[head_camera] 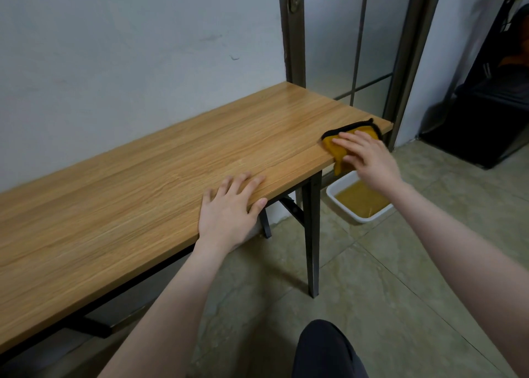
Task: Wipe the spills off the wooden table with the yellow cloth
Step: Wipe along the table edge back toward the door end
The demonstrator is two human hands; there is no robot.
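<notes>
Two hands on the light wooden tabletop [143, 188], wipe at its right end.
Right hand [369, 160], fingers straight and slightly spread, presses the black-edged yellow cloth [337, 148] flat at centre right; one corner droops over the edge above a white tray of yellowish liquid [359, 201]. Left hand [229, 206] rests flat, fingers spread. Cloth looks soft, limp, probably damp: drive it with a flat palm mid-cloth.
</notes>
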